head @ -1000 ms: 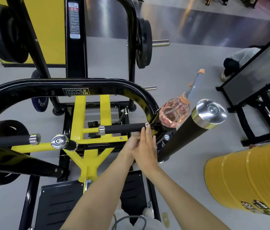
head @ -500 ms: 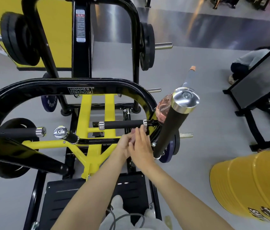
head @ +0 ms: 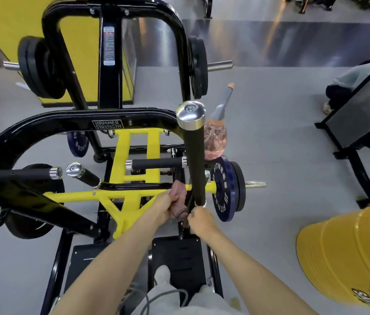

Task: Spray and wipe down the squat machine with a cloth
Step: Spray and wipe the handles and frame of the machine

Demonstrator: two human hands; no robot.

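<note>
At the base of the black handle, left hand fists the pink cloth, right hand pinches its end (taut for wiping, probably); spray bottle parked at 1 o'clock.

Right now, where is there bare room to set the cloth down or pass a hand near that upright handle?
Free: grey floor between the blue plate and yellow barrel; the left black footplate, bordered by the yellow frame above. Crowded: around the handle, where left hand, cloth, right hand and spray bottle cluster.
</note>
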